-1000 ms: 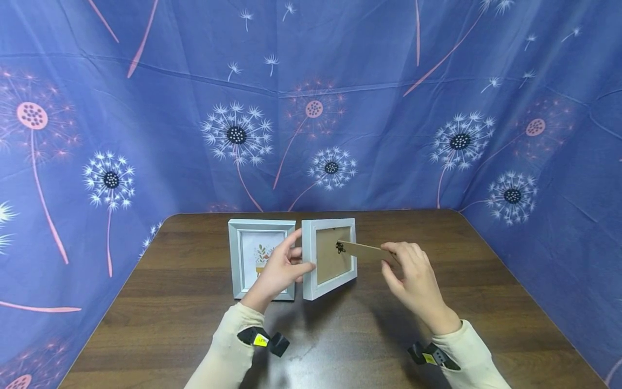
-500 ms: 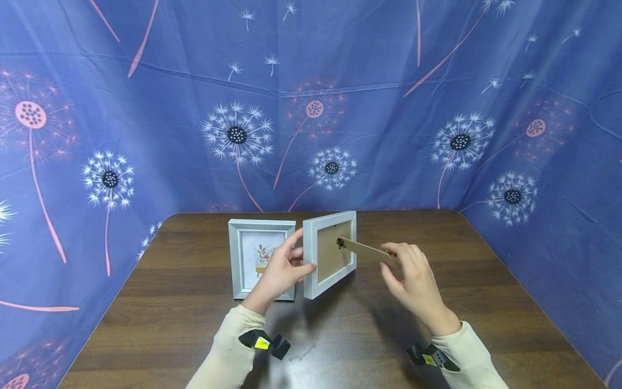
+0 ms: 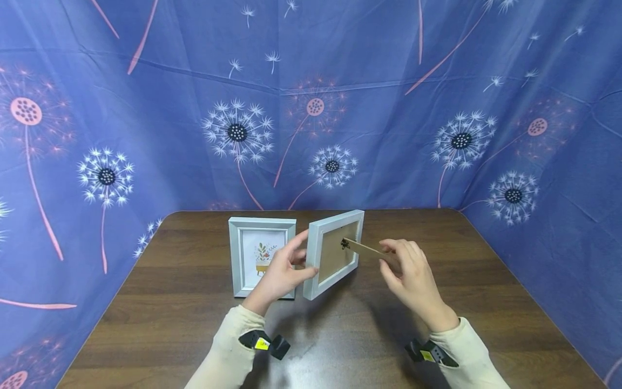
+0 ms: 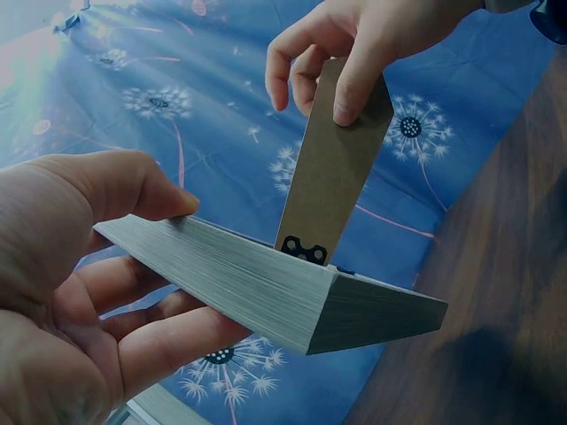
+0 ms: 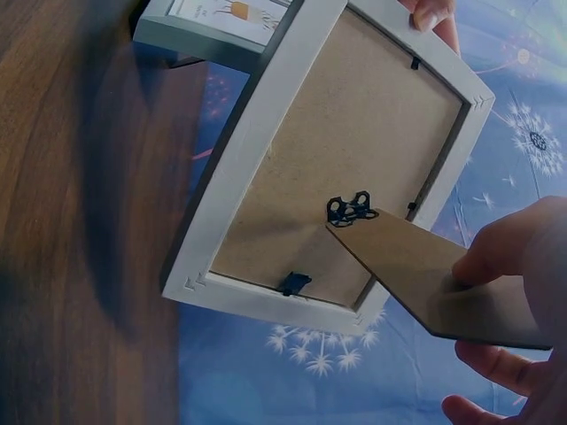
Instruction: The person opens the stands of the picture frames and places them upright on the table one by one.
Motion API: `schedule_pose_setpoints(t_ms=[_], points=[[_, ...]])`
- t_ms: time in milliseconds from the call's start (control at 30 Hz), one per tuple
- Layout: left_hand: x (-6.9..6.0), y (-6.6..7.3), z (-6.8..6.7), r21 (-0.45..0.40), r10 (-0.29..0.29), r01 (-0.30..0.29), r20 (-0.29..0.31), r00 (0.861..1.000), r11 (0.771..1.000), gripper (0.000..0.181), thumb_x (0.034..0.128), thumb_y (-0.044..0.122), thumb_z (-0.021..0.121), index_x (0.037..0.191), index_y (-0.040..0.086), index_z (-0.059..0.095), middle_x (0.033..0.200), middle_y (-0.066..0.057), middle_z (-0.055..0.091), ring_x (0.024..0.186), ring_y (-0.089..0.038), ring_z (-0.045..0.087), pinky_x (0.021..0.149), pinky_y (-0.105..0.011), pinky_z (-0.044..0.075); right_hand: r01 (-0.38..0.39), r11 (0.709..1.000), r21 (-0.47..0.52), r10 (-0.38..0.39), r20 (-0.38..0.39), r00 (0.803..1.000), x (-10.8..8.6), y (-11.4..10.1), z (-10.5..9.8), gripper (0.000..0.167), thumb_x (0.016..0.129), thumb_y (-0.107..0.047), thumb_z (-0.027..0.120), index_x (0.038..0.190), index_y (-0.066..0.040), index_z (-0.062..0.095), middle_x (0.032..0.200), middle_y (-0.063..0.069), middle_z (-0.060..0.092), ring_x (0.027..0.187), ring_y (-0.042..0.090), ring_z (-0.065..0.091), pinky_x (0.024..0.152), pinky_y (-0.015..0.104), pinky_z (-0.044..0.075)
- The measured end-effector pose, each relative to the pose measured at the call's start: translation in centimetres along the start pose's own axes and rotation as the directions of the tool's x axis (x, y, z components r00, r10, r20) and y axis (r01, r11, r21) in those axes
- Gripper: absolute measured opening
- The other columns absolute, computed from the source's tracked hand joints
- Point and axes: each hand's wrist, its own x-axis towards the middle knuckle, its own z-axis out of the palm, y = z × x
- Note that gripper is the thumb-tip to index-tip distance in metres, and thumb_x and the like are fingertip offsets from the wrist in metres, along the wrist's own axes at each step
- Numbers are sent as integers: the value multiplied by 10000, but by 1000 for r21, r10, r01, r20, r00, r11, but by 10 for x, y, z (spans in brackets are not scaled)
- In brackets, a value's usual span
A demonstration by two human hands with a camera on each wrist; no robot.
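My left hand (image 3: 280,273) grips a pale grey-green picture frame (image 3: 315,259) by its left side, thumb on the back rim and fingers behind. The frame is tilted above the table, its brown backing board (image 5: 354,115) facing right. From a black hinge (image 5: 352,210) on that board an easel stand (image 4: 332,168) swings out. My right hand (image 3: 413,278) pinches the stand's free end between thumb and fingers. In the right wrist view a small black tab (image 5: 295,283) shows at the backing's edge.
A second picture frame (image 3: 235,259) stands upright behind my left hand, showing a print of a potted plant (image 3: 263,256). The wooden table (image 3: 160,324) ends at a blue dandelion-patterned cloth (image 3: 379,97).
The held frame has tilted further and its top has shifted right and away. The stand's hinge end moved slightly right with it. Both hands keep their holds.
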Motion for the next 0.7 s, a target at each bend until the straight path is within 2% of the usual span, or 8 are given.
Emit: schedule_pose_setpoints(t_ms=[167, 300, 433, 500, 567, 633, 700], points=[[0, -3, 1, 17, 15, -15, 1, 1000, 1000, 728, 801, -138, 663, 1462, -96, 359, 1139, -309, 657, 966, -331, 677, 774, -318, 551, 12, 999, -40, -12, 6, 1000, 1, 0, 1, 430, 693, 79, 717, 1111, 7, 645, 942, 113, 660, 835, 297, 568, 689, 418, 382], [-1, -5, 6, 58, 87, -86, -17, 996, 995, 728, 791, -146, 655, 1458, -97, 366, 1121, -326, 656, 966, -393, 682, 734, -316, 582, 28, 997, -73, -27, 22, 999, 3, -2, 1, 433, 704, 53, 702, 1129, -3, 641, 976, 118, 664, 840, 333, 555, 660, 436, 368], [-4, -9, 13, 160, 185, -174, -56, 981, 972, 734, 782, -137, 644, 1465, -66, 385, 1084, -300, 680, 945, -387, 696, 639, -283, 587, 25, 997, -76, -22, 42, 999, 6, -4, 3, 402, 735, 9, 688, 1134, -16, 639, 1016, 119, 666, 856, 348, 545, 673, 453, 358], [-5, -11, 17, 246, 243, -218, -72, 967, 944, 722, 780, -119, 654, 1456, -58, 408, 1053, -269, 700, 907, -350, 710, 601, -246, 574, 9, 998, -58, -7, 44, 999, 7, -5, 4, 366, 759, -14, 690, 1123, -13, 642, 1011, 122, 664, 865, 343, 546, 687, 457, 354], [-7, -13, 21, 332, 305, -263, -80, 949, 906, 702, 779, -104, 672, 1438, -66, 433, 1034, -246, 712, 854, -308, 721, 584, -222, 557, -22, 999, -33, 24, 46, 999, 9, -8, 5, 333, 786, -42, 697, 1113, -8, 643, 990, 120, 659, 875, 331, 547, 705, 455, 353], [-8, -16, 25, 407, 376, -312, -84, 923, 858, 685, 768, -97, 691, 1413, -81, 458, 1030, -242, 713, 820, -279, 721, 601, -230, 559, -72, 997, 3, 72, 59, 996, 12, -11, 6, 312, 816, -61, 703, 1114, 2, 638, 986, 123, 652, 900, 316, 552, 737, 449, 358], [-9, -18, 29, 477, 450, -361, -84, 889, 801, 683, 749, -88, 707, 1394, -79, 480, 1048, -239, 709, 814, -256, 714, 621, -256, 567, -145, 988, 56, 140, 87, 986, 16, -14, 6, 312, 849, -62, 693, 1142, 17, 621, 996, 125, 643, 931, 298, 555, 787, 427, 372]])
